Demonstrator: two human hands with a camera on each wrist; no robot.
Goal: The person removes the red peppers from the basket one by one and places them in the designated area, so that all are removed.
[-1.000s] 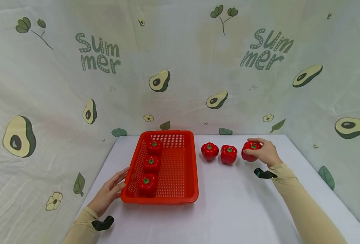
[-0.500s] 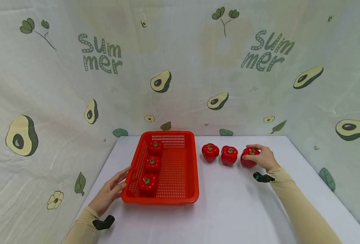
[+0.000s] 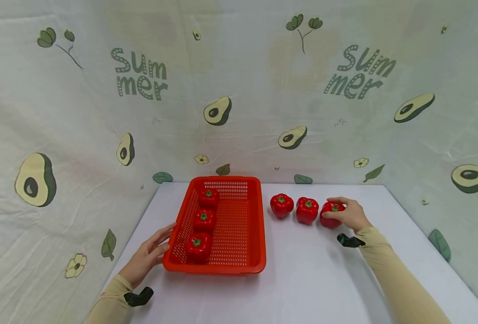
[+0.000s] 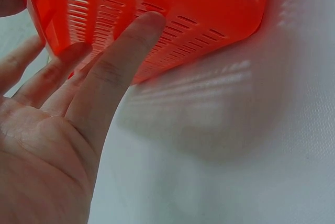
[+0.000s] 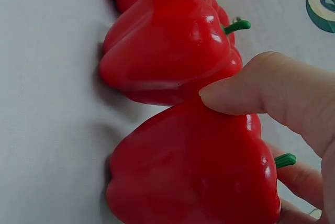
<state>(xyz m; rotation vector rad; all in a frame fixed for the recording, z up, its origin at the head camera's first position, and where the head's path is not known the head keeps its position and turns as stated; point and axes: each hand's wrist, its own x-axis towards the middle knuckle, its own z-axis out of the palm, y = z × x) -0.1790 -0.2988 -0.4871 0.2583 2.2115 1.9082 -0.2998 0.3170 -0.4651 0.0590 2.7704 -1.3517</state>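
Observation:
My right hand (image 3: 351, 215) grips a glossy red bell pepper (image 3: 331, 216) with a green stem, thumb on its near side and fingers behind. In the right wrist view this bell pepper (image 5: 193, 166) stands upright close beside the middle pepper (image 5: 167, 46). Two more red peppers stand to its left in the head view: the middle one (image 3: 306, 211) and the far-left one (image 3: 281, 205). My left hand (image 3: 143, 261) rests against the left side of a red plastic basket (image 3: 230, 269). The left wrist view shows its thumb and fingers fairly straight, touching the slotted basket wall (image 4: 209, 4).
Inside the basket, three red peppers (image 3: 198, 247) line the left side in a column. The white table (image 3: 295, 279) extends in front and to the right. A printed cloth (image 3: 247, 81) with avocados hangs behind and at both sides.
My right hand has moved its bell pepper slightly left and towards me, closer to the middle pepper. The left hand stays at the basket. The head view has shifted slightly.

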